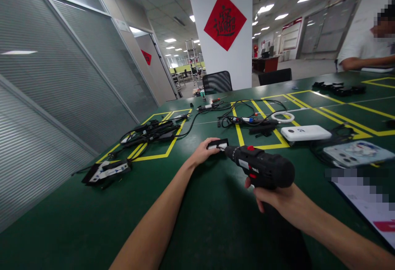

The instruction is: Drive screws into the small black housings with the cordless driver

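My right hand [267, 198] is wrapped round the grip of a black cordless drill [262, 166] with red buttons. The drill lies nearly level, its chuck pointing left. Its tip reaches the right end of a small black rectangular part [220, 142] with a pale strip on its near side; whether the bit touches it I cannot tell. My left hand [205, 151] grips that part from the left, fingers closed over its end, against the green table [197, 220].
Black cables [154, 130] lie bundled on the left, near a black-and-white part [106, 172]. A white power bank [305, 133], a phone [359, 153] and a white tape ring [282, 117] are on the right. A person [364, 48] sits at the far right.
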Motion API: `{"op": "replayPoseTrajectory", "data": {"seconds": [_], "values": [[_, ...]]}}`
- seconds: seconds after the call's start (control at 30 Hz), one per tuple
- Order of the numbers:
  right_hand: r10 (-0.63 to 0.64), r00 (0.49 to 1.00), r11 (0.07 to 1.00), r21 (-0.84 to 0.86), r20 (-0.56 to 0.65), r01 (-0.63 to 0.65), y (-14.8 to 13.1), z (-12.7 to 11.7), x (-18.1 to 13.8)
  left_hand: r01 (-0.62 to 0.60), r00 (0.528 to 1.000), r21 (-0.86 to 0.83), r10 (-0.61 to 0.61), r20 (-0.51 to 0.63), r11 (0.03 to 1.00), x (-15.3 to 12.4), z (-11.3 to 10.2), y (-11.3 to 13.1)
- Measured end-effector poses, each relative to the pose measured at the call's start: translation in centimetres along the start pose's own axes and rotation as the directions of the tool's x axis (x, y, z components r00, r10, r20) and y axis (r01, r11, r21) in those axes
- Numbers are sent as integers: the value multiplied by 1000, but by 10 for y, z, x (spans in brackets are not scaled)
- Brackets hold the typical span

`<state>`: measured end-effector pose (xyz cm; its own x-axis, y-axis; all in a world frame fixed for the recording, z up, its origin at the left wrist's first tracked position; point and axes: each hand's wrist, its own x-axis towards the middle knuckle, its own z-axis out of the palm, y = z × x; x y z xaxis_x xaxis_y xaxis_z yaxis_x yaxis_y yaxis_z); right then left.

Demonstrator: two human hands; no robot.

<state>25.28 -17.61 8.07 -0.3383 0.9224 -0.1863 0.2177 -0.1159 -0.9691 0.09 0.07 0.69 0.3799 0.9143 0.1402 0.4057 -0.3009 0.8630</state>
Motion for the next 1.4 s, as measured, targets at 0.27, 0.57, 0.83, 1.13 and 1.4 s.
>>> {"op": "replayPoseTrajectory", "data": {"seconds": [0.27, 0.57, 0.83, 1.13, 1.4], "values": [[41, 998, 999, -6, 48, -41, 2, -2, -3, -20, 1000, 26, 20, 6, 999, 2, -1, -4], [-15, 985, 998, 63, 175, 4, 6, -3, -4, -38, 999, 40, 38, -2, 998, 3, -1, -4], [-55, 993, 998, 35, 100, 52, 9, -1, 2, -27, 1000, 31, 28, -8, 999, 2, -1, -5], [-59, 994, 998, 23, 95, 57, 7, 4, -2, -17, 1000, 21, 17, -3, 1000, 0, -1, 1], [-79, 993, 996, 38, 90, 76, 4, 3, -4, -27, 1000, 5, 27, 11, 1000, -1, -1, 3]]}}
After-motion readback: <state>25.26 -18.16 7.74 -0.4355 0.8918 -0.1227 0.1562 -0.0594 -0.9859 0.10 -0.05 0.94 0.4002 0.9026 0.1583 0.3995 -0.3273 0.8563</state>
